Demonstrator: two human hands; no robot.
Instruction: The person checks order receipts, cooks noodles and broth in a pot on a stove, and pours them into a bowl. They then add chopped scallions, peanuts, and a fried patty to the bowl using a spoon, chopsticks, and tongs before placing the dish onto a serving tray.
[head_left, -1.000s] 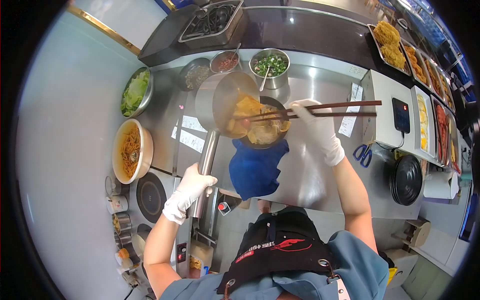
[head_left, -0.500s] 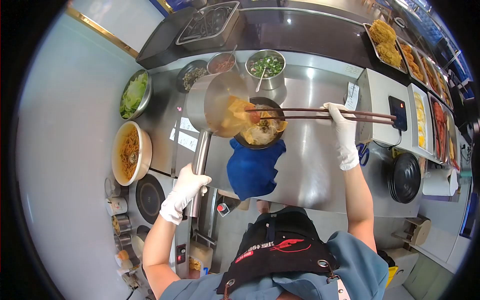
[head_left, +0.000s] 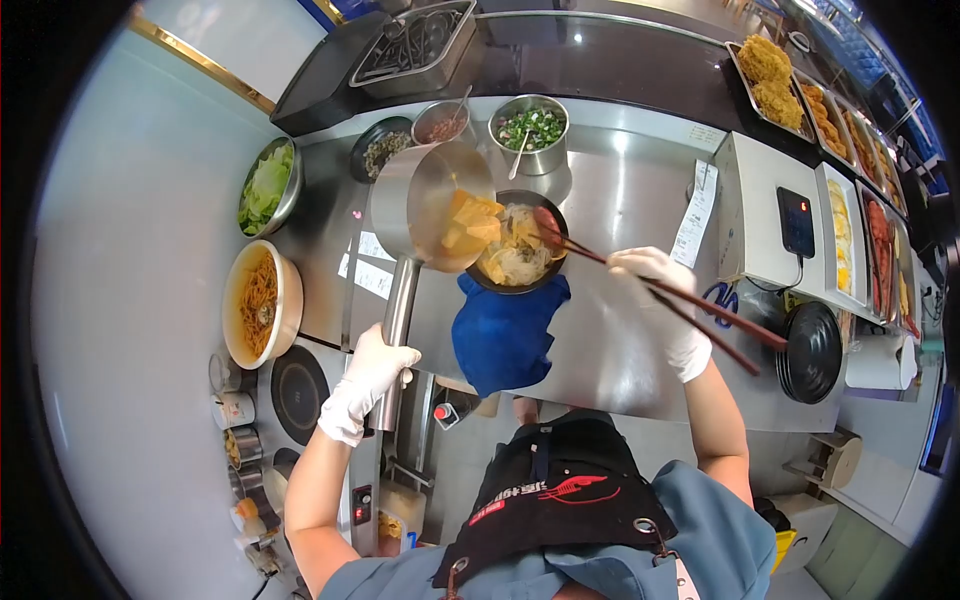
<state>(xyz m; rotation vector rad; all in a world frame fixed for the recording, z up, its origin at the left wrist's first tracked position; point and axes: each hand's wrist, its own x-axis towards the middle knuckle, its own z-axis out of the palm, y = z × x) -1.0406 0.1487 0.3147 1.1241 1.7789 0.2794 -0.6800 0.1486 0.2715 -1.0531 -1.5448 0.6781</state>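
Note:
My left hand [head_left: 371, 374], in a white glove, is wrapped round the metal handle of a saucepan [head_left: 392, 215]. The pan is tilted to the right, with yellowish food [head_left: 470, 228] near its lip. Beside that lip stands a black bowl [head_left: 513, 290] holding pale noodles and yellow pieces. Long brown chopsticks [head_left: 690, 299] are held in my gloved right hand [head_left: 655, 280]; their tips are at a reddish piece [head_left: 547, 226] at the bowl's right side. A blue cloth [head_left: 508, 340] lies against the near side of the bowl.
Behind the bowl are a pot of chopped greens [head_left: 531, 135] and small bowls of toppings. Lettuce [head_left: 268, 190] and a bowl of orange shreds [head_left: 262, 305] stand left. At right are scissors [head_left: 720, 301], black plates [head_left: 812, 353], a white scale [head_left: 765, 205] and food trays.
The chopsticks have swung from nearly level to slanting, their tips moving right from the pan's lip over the bowl with the reddish piece. My right hand has moved lower.

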